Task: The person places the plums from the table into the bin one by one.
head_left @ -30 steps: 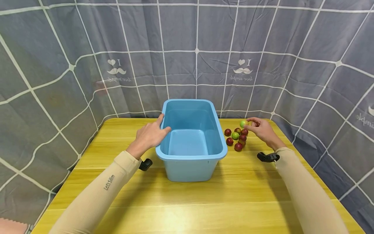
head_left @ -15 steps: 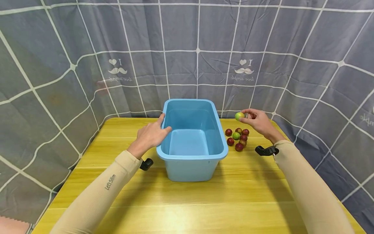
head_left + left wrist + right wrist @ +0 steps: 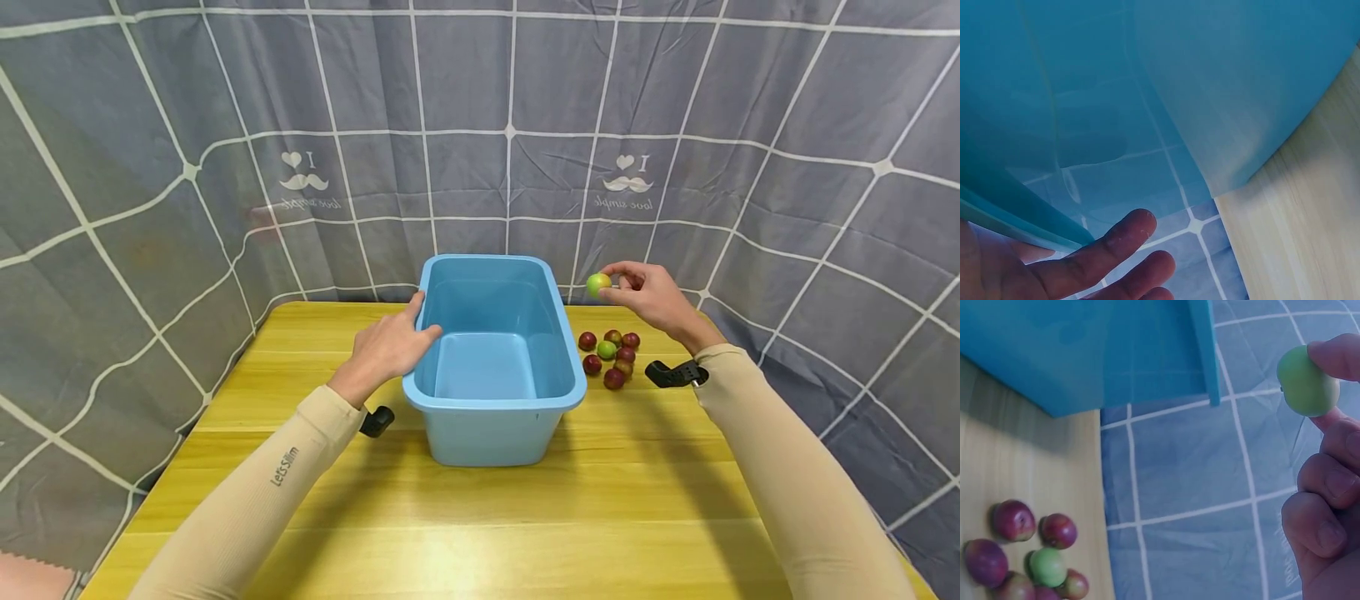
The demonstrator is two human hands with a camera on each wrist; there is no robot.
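Right of centre, the right hand (image 3: 648, 298) pinches a yellow-green fruit (image 3: 597, 286) by its fingertips, with open space between it and the blue bin's (image 3: 486, 435) right rim. Below, the loose cluster of fruit (image 3: 614, 379) sits just beside that rim, on the table (image 3: 480, 533). The left hand (image 3: 386, 346) grips the left rim at centre-left, thumb inside. Its outer fingers are hidden from above; the wrist view shows them, cut off at the bottom edge. The right wrist view crops the cluster, lower left.
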